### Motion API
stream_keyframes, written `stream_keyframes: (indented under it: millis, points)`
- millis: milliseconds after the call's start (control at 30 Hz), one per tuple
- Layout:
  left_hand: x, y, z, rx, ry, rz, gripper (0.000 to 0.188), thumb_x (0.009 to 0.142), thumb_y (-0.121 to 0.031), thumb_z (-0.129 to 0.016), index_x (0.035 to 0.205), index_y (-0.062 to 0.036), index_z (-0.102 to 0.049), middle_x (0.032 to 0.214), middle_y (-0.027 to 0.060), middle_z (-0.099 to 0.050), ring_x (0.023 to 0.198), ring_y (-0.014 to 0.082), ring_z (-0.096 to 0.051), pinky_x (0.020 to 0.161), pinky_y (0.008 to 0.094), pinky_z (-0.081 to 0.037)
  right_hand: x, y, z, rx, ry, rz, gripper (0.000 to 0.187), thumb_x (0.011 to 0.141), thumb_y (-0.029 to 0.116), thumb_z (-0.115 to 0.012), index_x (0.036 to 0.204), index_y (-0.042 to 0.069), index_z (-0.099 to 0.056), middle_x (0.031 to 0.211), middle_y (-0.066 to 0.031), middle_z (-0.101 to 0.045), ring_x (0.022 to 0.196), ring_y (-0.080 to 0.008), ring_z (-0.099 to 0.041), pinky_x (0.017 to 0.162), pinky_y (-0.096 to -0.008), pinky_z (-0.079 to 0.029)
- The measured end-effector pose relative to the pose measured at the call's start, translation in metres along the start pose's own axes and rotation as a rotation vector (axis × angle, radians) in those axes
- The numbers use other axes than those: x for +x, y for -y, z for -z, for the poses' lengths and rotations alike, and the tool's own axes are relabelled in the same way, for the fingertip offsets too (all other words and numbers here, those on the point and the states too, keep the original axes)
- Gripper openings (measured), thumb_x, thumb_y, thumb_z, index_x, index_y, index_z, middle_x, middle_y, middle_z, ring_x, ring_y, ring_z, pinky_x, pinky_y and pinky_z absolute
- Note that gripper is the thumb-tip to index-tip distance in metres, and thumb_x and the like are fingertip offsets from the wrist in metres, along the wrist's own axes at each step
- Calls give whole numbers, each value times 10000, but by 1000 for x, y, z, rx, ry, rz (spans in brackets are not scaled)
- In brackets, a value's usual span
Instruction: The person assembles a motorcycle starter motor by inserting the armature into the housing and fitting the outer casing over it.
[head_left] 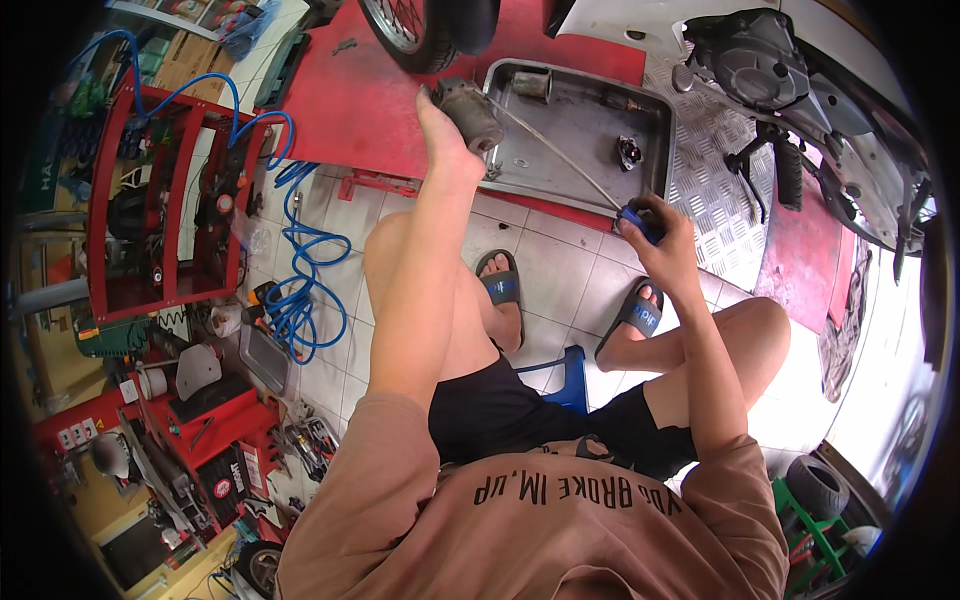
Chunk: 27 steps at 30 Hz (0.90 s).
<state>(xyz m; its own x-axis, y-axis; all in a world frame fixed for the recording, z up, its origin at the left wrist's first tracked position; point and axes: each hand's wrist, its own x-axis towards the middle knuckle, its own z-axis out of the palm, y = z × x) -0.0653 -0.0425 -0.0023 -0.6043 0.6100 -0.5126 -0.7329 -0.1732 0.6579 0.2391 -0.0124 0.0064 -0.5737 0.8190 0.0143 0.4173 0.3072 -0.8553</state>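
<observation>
My left hand (445,135) is wrapped round a grimy metal cylindrical part (472,116), which looks like a small motor body, and holds it tilted over the left edge of a grey metal tray (560,190). My right hand (668,245) grips a long screwdriver (565,158) by its blue handle, near the tray's lower right corner. The thin shaft slants up and left to the part; whether its tip touches is too small to tell. Inside the tray lie a metal cylinder (531,86), a small dark assembly (629,152) and a darker piece (622,102).
The tray sits on a red platform (340,110) beside a motorcycle wheel (405,35). An engine (765,70) stands at upper right. A coiled blue air hose (310,290) and a red tool cart (170,200) are at left. A blue stool (573,380) shows between my legs.
</observation>
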Motion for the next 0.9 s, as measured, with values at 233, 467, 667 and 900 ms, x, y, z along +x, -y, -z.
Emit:
stream_keyframes:
  millis: [233, 467, 667, 900]
  points:
    - [-4, 4, -7, 80, -46, -49, 516, 967, -632, -359, 1066, -191, -607, 958, -19, -649, 869, 146, -627, 746, 345, -500, 2, -2, -4, 11, -15, -11, 256, 816, 171, -754, 992, -3, -690, 751, -122, -699, 654, -174, -654, 675, -293, -512]
    - [-10, 5, -11, 109, -71, -67, 534, 975, -628, -354, 1112, -176, -602, 1023, -6, -634, 950, 150, -610, 826, 360, -483, 3, -2, -8, 18, -28, -15, 246, 813, 171, -752, 986, 7, -693, 745, -124, -701, 642, -175, -657, 666, -292, -510]
    - [-9, 8, -10, 100, -49, -71, 533, 987, -618, -339, 1111, -167, -596, 1028, 0, -629, 951, 151, -607, 827, 354, -483, 4, -2, -9, 17, -21, -44, 247, 816, 178, -747, 984, 6, -690, 733, -127, -692, 630, -176, -646, 658, -294, -503]
    - [-8, 8, -9, 99, -31, -67, 518, 989, -606, -343, 1094, -166, -597, 989, -1, -637, 877, 150, -624, 717, 347, -508, 6, -2, -10, 17, -24, -56, 259, 815, 183, -748, 993, 4, -690, 745, -135, -694, 646, -180, -650, 668, -299, -505]
